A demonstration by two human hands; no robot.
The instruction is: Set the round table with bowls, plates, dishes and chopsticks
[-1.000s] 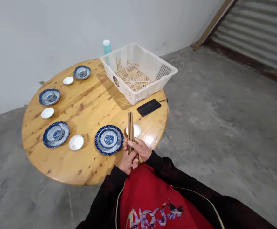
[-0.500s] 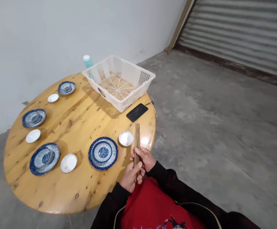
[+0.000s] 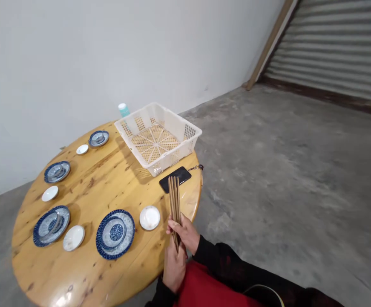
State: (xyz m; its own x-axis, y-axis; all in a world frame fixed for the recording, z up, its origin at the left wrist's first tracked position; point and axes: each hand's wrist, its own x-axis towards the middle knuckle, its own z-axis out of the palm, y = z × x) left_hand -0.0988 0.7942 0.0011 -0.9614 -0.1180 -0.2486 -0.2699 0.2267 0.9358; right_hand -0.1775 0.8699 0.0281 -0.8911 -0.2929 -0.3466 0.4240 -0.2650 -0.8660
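Observation:
A bundle of several brown chopsticks (image 3: 174,196) stands nearly upright in both hands, in front of my body at the table's near right edge. My left hand (image 3: 174,264) is closed around their lower ends. Higher up the bundle, my right hand (image 3: 185,232) is closed too, its thumb lying across the sticks. Just left of the hands is a small white dish (image 3: 149,218). Beside that dish lies a blue-patterned plate (image 3: 101,238) with a matching bowl (image 3: 116,232) on it. The tips of the chopsticks overlap the black phone (image 3: 183,174) in view.
On the round wooden table (image 3: 108,192) stand a white plastic basket (image 3: 172,160) and a turquoise bottle (image 3: 123,110) behind it. More blue plates with bowls, such as one far plate (image 3: 104,141), and white dishes (image 3: 73,238) line the left side. A wall (image 3: 76,55) rises behind.
My view has shifted, so the table sits lower in the picture. The chopsticks' tops have fanned slightly apart, and my left hand has turned around their lower ends.

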